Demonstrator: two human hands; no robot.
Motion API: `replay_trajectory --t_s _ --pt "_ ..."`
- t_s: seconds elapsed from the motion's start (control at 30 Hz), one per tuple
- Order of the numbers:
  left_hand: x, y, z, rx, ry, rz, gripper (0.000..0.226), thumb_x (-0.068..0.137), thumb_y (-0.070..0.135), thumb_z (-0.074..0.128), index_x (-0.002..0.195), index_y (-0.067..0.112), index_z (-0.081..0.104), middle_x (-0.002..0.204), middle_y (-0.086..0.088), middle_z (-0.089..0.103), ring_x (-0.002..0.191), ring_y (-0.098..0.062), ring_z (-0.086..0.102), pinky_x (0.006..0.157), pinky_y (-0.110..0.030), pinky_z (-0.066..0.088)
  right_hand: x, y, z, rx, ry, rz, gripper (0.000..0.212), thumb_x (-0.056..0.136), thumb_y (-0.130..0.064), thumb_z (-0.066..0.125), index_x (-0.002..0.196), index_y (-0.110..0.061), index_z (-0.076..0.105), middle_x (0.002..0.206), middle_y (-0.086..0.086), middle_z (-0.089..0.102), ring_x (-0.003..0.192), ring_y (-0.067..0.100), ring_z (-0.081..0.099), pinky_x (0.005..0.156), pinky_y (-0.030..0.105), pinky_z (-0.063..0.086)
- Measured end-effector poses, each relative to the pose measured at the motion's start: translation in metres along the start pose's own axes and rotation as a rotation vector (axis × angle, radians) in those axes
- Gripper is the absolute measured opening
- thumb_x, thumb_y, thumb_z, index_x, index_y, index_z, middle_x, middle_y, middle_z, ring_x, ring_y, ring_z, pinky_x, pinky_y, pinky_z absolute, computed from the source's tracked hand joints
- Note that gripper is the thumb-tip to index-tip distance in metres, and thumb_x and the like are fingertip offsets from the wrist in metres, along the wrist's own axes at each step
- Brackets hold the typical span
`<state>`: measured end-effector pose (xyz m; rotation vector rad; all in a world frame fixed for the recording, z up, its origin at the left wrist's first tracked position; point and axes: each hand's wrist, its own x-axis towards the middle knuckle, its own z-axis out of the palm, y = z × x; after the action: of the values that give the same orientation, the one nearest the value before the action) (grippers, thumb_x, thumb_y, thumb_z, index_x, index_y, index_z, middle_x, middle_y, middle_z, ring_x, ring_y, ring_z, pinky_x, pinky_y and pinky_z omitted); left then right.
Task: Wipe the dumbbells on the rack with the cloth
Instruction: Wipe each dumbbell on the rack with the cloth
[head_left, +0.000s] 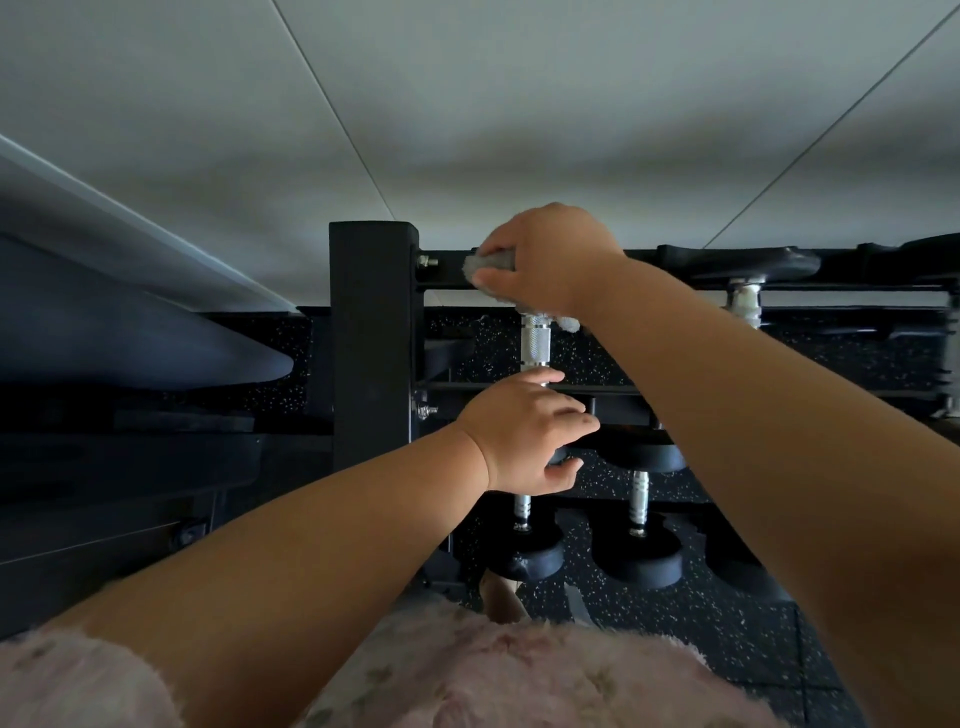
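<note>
A dumbbell with a knurled silver handle (535, 343) lies on the top tier of the black rack (371, 338), near its left upright. My right hand (545, 257) grips a grey cloth (491, 261) around the dumbbell's far head, which the hand and cloth hide. My left hand (524, 434) curls around the near black head of the same dumbbell, thumb below it. On the lower tier lie two more dumbbells (638, 506) with black round heads and silver handles. Another dumbbell (745, 299) sits to the right on the top tier.
Speckled black rubber flooring (701, 613) lies under the rack. A pale wall (467, 130) rises behind it. A dark padded bench or machine (130, 338) stands to the left. My pink fuzzy clothing (467, 675) fills the bottom edge.
</note>
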<state>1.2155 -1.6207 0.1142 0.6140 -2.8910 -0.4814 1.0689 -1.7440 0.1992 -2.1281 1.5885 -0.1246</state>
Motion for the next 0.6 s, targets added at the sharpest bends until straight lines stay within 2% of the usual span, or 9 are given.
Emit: replay_trajectory --t_s 0.07,0.17,0.27,0.33,0.4,0.5,0.6 --pt "0.000 0.000 -0.001 0.006 -0.002 0.003 0.049 0.091 0.045 0.055 0.122 0.014 0.077 0.110 -0.005 0.079 0.095 -0.025 0.076 0.123 -0.041 0.030 -0.010 0.011 -0.001 0.102 0.008 0.010 0.036 0.092 -0.057 0.067 0.120 -0.035 0.074 0.101 -0.013 0.072 0.092 0.011 0.064 0.081 0.031 0.055" --pt "0.001 0.000 -0.001 0.022 -0.001 0.006 0.048 0.091 0.045 0.056 0.122 0.014 0.077 0.111 -0.005 0.079 0.095 -0.024 0.075 0.122 -0.040 0.030 -0.027 0.026 0.008 0.190 0.108 -0.017 0.029 0.093 -0.056 0.068 0.098 -0.027 0.066 0.082 -0.013 0.058 0.071 0.007 0.054 0.065 0.028 0.044" --pt "0.001 0.000 0.000 0.020 -0.005 0.006 0.047 0.091 0.044 0.057 0.122 0.014 0.077 0.109 -0.004 0.079 0.094 -0.024 0.075 0.122 -0.040 0.030 -0.036 0.035 0.020 0.158 0.234 -0.009 0.042 0.097 -0.057 0.060 0.097 -0.015 0.061 0.084 -0.002 0.058 0.071 0.017 0.053 0.058 0.028 0.039" --pt "0.001 0.000 0.000 0.016 -0.010 -0.002 0.047 0.092 0.044 0.057 0.122 0.014 0.076 0.108 -0.003 0.079 0.094 -0.025 0.075 0.122 -0.040 0.028 -0.040 0.039 0.025 0.133 0.299 -0.010 0.047 0.100 -0.055 0.053 0.101 -0.009 0.062 0.089 0.004 0.060 0.076 0.021 0.054 0.060 0.030 0.040" --pt "0.000 0.000 0.001 0.008 -0.011 -0.010 0.046 0.092 0.044 0.057 0.122 0.014 0.076 0.108 -0.002 0.079 0.094 -0.025 0.075 0.124 -0.039 0.026 -0.045 0.047 0.028 0.152 0.363 0.051 0.048 0.104 -0.050 0.045 0.100 -0.005 0.061 0.090 0.008 0.062 0.078 0.024 0.056 0.064 0.036 0.048" --pt "-0.001 -0.001 0.003 0.005 -0.011 -0.006 0.046 0.093 0.044 0.055 0.123 0.014 0.075 0.106 -0.002 0.079 0.093 -0.024 0.075 0.124 -0.039 0.024 -0.054 0.056 0.026 0.212 0.370 0.212 0.037 0.110 -0.041 0.039 0.098 -0.011 0.057 0.090 0.003 0.058 0.075 0.020 0.055 0.068 0.037 0.052" --pt "0.000 -0.002 0.004 0.010 0.003 0.003 0.045 0.093 0.043 0.057 0.122 0.014 0.076 0.104 -0.002 0.078 0.092 -0.025 0.075 0.123 -0.040 0.028 -0.053 0.045 0.022 0.250 0.314 0.154 0.037 0.112 -0.035 0.035 0.122 -0.013 0.063 0.105 -0.005 0.061 0.091 0.014 0.057 0.083 0.030 0.049"
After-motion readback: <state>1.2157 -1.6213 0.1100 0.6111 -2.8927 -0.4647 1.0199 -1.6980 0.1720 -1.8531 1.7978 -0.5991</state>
